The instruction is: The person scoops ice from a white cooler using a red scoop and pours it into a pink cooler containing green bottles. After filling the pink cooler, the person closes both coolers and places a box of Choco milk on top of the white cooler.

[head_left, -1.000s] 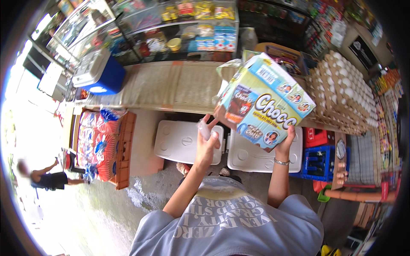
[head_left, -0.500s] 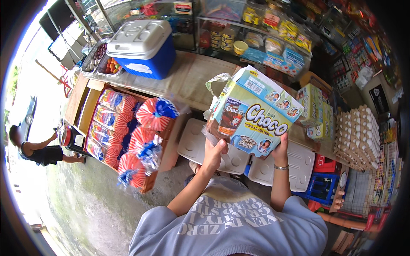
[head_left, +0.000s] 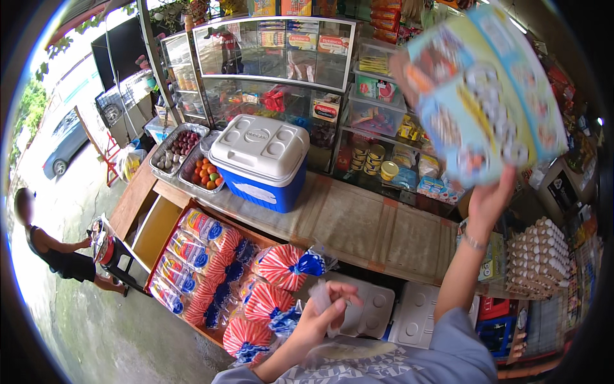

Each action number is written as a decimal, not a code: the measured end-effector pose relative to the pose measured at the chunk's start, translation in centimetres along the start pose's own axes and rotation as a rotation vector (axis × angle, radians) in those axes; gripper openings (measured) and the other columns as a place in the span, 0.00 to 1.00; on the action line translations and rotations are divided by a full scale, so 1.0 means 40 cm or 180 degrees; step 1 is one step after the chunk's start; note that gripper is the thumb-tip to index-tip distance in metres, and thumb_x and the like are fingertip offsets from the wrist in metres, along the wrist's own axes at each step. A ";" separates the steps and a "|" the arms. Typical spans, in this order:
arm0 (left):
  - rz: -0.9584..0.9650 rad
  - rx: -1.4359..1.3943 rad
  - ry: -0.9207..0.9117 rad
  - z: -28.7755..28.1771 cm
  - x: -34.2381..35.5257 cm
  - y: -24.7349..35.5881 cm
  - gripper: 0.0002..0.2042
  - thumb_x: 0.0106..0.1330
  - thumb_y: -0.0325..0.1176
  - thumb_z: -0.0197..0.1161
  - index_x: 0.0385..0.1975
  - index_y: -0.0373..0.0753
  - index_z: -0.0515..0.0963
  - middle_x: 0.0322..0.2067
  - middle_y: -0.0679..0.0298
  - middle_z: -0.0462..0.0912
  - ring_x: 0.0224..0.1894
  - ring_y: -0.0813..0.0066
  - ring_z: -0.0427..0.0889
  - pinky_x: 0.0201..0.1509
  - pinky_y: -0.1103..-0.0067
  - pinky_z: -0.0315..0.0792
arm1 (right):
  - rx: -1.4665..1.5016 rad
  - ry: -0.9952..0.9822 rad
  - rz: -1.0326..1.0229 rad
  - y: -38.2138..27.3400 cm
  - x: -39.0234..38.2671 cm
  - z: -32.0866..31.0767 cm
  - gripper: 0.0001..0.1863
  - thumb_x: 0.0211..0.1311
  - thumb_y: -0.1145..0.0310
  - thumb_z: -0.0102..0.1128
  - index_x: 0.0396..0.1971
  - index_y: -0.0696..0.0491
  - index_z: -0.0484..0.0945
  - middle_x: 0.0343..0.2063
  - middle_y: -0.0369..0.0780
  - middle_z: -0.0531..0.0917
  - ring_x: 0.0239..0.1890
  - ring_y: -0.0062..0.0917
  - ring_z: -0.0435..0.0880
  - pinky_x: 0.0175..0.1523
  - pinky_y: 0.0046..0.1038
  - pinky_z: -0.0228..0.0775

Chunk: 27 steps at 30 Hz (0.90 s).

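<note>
My right hand (head_left: 491, 203) is raised at the upper right. It grips the lower edge of a light blue and yellow-green chocolate drink box (head_left: 483, 102), which is tilted and smeared by motion. Lower down, near the middle, my left hand (head_left: 318, 320) is closed around a crumpled piece of clear plastic wrap (head_left: 321, 296). That hand is apart from the box, just right of the bread bags (head_left: 272, 301) with red, white and blue wrapping.
On the counter (head_left: 355, 217) stand a blue cooler (head_left: 272, 182) with a white lid and trays of onions (head_left: 182, 150) and tomatoes (head_left: 203, 174). Stacked egg trays (head_left: 540, 253) stand at right. Display cases (head_left: 275, 54) line the back. Another person (head_left: 61, 246) stands far left.
My right hand has lifted the box up and right. My left hand has come off the box, moved down, and now holds clear plastic. The view has shifted, showing more display cases.
</note>
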<state>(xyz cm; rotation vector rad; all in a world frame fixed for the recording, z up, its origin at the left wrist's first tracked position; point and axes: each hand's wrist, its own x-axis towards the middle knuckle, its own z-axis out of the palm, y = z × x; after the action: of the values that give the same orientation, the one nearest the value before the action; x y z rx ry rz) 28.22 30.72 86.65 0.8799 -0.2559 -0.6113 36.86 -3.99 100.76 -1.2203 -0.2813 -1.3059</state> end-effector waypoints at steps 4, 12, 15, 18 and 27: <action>0.0396 0.0013 0.0053 -0.032 -0.137 0.136 0.24 0.60 0.50 0.63 0.38 0.31 0.70 0.26 0.53 0.80 0.19 0.78 0.70 0.20 0.83 0.63 | -0.0269 -0.0539 -0.1054 0.041 0.245 0.370 0.37 0.55 0.68 0.71 0.58 0.63 0.58 0.54 0.46 0.72 0.55 0.27 0.73 0.59 0.28 0.67; 0.2221 0.0643 0.2825 -0.281 -0.303 0.286 0.15 0.72 0.44 0.49 0.37 0.38 0.71 0.18 0.69 0.69 0.11 0.85 0.61 0.12 0.85 0.56 | -0.2740 0.0272 -0.1190 0.346 0.488 0.751 0.58 0.36 0.34 0.72 0.57 0.64 0.60 0.50 0.54 0.74 0.51 0.42 0.78 0.53 0.41 0.72; 0.2273 0.0940 0.3473 -0.389 -0.413 0.321 0.15 0.73 0.45 0.46 0.42 0.38 0.71 0.24 0.68 0.72 0.12 0.85 0.61 0.14 0.84 0.57 | -0.3122 0.0356 -0.1401 0.453 0.520 0.822 0.60 0.39 0.30 0.67 0.60 0.65 0.57 0.51 0.57 0.72 0.56 0.48 0.74 0.52 0.48 0.72; 0.2246 0.1178 0.4002 -0.450 -0.510 0.344 0.16 0.73 0.46 0.46 0.43 0.38 0.70 0.26 0.68 0.72 0.14 0.83 0.62 0.17 0.83 0.59 | -0.3452 -0.0565 -0.0824 0.567 0.539 0.838 0.54 0.47 0.33 0.63 0.59 0.66 0.59 0.53 0.58 0.72 0.56 0.48 0.73 0.53 0.44 0.72; 0.2079 0.1136 0.4747 -0.501 -0.604 0.323 0.18 0.72 0.48 0.46 0.47 0.39 0.69 0.32 0.65 0.73 0.23 0.78 0.65 0.27 0.78 0.60 | -0.3498 -0.1240 -0.0294 0.730 0.567 0.790 0.30 0.63 0.46 0.54 0.49 0.60 0.69 0.47 0.55 0.79 0.50 0.51 0.77 0.53 0.48 0.68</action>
<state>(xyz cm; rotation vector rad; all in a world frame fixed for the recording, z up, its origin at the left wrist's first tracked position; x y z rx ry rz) 22.95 64.22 85.18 1.2913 0.7103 0.7842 82.79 2.10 115.65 -2.4178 0.1564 -1.3077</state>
